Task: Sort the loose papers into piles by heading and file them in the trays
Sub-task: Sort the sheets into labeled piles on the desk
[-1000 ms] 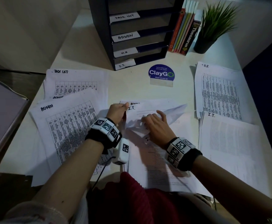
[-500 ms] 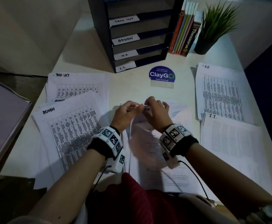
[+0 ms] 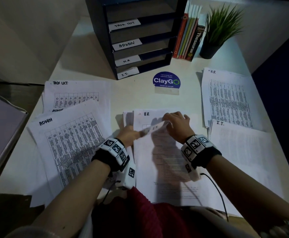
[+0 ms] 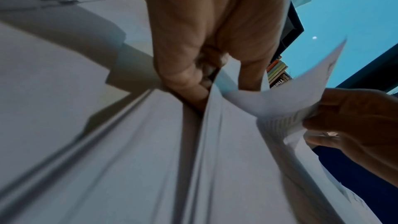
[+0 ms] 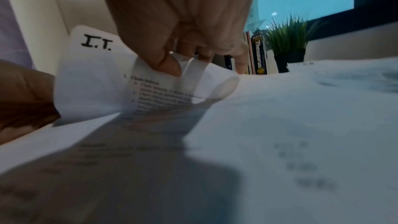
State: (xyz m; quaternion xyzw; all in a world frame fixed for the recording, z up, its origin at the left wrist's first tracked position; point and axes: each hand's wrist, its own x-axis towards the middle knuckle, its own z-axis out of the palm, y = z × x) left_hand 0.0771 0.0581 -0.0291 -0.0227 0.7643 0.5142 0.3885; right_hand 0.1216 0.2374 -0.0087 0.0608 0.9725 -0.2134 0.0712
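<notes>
My right hand (image 3: 177,123) pinches the I.T. sheet (image 5: 103,77) by its curled top edge, peeling it off the stack (image 3: 164,169) before me; my left hand (image 3: 129,136) grips the stack's edge, steadying it.

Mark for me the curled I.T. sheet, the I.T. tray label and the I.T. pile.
curled white I.T. sheet (image 5: 90,81), right wrist view, blank area under its heading
white I.T. tray label (image 3: 127,73), head view, its centre
I.T. pile of white papers (image 3: 239,152), head view, top sheet's middle
</notes>
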